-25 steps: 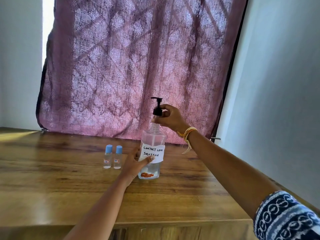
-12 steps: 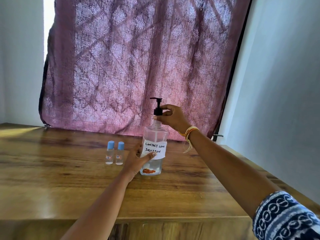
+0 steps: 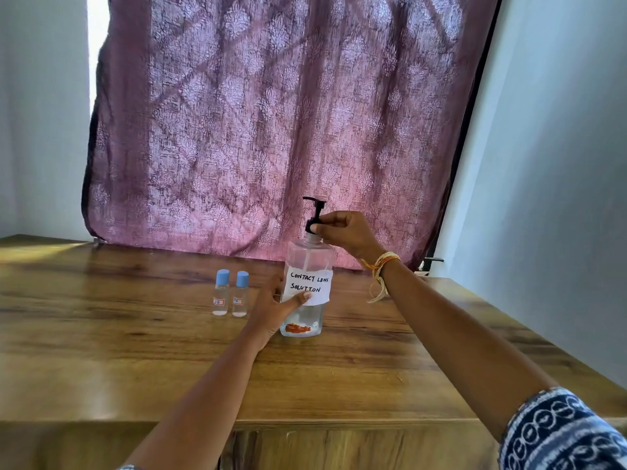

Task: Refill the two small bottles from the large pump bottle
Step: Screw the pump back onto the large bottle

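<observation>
The large pump bottle [image 3: 307, 286] is stood upright on the wooden table [image 3: 135, 351], steadied low on its body by the left hand [image 3: 276, 308], which is wrapped around it. Its black pump collar [image 3: 314, 225] is pinched by the closed fingers of the right hand [image 3: 346, 230]. The two small bottles [image 3: 230, 293] are left capped, just beside it. If the collar is twisted against a loose lower hold, the bottle could be tipped or spun, and solution spilled.

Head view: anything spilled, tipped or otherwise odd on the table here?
Nothing stands out. The pump bottle stands upright, left hand around its body, right hand pinching the pump collar. Both small bottles stand capped, side by side. No liquid shows on the table.
</observation>
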Action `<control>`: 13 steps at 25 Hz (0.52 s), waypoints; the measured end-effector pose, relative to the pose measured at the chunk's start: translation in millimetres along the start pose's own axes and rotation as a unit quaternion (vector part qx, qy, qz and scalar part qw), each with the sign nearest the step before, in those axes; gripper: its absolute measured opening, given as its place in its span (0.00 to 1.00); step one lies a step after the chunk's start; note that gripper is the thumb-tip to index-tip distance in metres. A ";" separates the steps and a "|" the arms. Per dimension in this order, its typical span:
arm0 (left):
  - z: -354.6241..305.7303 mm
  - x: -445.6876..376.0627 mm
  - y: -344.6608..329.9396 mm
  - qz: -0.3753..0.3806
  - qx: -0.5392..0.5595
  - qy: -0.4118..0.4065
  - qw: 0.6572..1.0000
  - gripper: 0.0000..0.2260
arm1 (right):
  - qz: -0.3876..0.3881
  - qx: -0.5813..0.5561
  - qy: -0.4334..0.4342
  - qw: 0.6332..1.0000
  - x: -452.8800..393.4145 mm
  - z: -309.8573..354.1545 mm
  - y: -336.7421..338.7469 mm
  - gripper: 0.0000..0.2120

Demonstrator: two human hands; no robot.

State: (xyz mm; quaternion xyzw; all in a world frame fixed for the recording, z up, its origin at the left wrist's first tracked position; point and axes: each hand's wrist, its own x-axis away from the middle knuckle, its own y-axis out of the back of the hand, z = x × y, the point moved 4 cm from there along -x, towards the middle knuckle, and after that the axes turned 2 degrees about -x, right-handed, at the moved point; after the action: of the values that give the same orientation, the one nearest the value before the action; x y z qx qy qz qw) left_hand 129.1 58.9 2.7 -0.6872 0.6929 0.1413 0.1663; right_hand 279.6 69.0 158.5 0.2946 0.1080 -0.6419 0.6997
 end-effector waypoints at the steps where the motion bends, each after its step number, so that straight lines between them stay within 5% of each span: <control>1: 0.2 0.2 -0.1 0.001 0.001 0.001 1.000 0.20 | -0.023 0.032 0.006 0.999 -1.3 -1.3 0.6 0.07; 4: -0.3 0.3 -0.8 0.008 0.016 0.000 1.000 0.21 | -0.085 0.125 0.011 0.988 0.4 -4.1 -4.4 0.17; 7: -1.5 0.8 -2.5 0.011 0.019 0.001 1.000 0.17 | -0.046 0.108 0.003 0.993 1.1 -5.6 -14.4 0.21; 13: -3.9 2.8 -3.1 0.017 0.019 -0.003 1.000 0.14 | -0.003 0.038 0.001 0.999 -3.1 0.3 -13.8 0.16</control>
State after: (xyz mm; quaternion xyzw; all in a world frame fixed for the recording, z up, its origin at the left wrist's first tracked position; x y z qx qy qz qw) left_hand 132.0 54.7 5.2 -0.6716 0.7065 0.1331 0.1791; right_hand 265.8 71.4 156.6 0.3210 0.0853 -0.6475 0.6859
